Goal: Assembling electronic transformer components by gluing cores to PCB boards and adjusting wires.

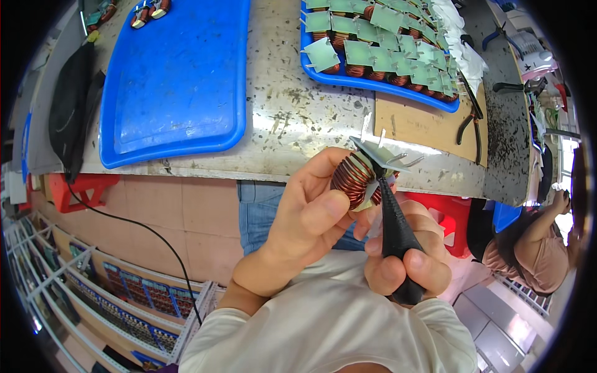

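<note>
My left hand (308, 214) grips a copper-wound ring coil (352, 181) between thumb and fingers, just off the bench's near edge. A pale green square plate (382, 155) with metal pins sits against the coil's far side. Closed around a black tapered tool (398, 227), my right hand (413, 258) keeps its narrow tip at the coil, close to the plate. Whether the tip touches a wire or the plate, I cannot tell. Some of my right fingers are hidden behind the tool.
A blue tray (398, 95) packed with plated coils stands at the far right, near cardboard (429, 127) and black-handled pliers (477, 115). Another blue tray (180, 87) at left has two coils at its far end. A black pouch (68, 112) lies left; another person (538, 248) is at right.
</note>
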Demonstrator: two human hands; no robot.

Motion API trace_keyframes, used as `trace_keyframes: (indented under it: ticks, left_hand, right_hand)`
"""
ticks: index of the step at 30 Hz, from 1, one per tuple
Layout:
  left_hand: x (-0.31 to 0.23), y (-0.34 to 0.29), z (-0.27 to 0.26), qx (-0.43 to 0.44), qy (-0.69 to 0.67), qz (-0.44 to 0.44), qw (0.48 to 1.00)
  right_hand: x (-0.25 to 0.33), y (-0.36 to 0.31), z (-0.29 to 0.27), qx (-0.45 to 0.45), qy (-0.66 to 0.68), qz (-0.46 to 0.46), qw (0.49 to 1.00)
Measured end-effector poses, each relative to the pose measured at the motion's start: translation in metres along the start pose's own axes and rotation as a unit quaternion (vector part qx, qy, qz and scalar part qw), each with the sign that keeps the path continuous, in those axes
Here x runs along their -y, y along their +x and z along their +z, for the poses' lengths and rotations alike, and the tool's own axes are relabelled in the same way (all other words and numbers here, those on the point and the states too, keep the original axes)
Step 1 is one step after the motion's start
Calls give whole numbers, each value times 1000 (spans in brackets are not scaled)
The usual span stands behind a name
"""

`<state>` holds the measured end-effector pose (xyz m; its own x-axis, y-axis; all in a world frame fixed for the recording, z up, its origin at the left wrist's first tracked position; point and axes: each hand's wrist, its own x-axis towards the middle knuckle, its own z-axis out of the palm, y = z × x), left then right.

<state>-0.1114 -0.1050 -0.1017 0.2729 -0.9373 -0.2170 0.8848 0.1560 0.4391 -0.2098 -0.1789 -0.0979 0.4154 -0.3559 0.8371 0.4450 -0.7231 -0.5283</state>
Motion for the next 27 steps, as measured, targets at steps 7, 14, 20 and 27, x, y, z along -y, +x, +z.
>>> trace_keyframes:
  ticks: [7,14,20,27]
  left_hand:
    - [2,-1,0,26,-38,-5,999]
    - [3,1,0,26,-14,-20,999]
    - [4,-1,7,31,-61,2,998]
    - [4,1,6,49,-56,6,997]
  right_hand:
    - [1,1,-4,6,32,16,999]
    - [3,-1,-5,-5,14,7,1000]
    - [3,-1,-6,-25,21,12,999]
    - [8,3,-9,-3,5,18,1000]
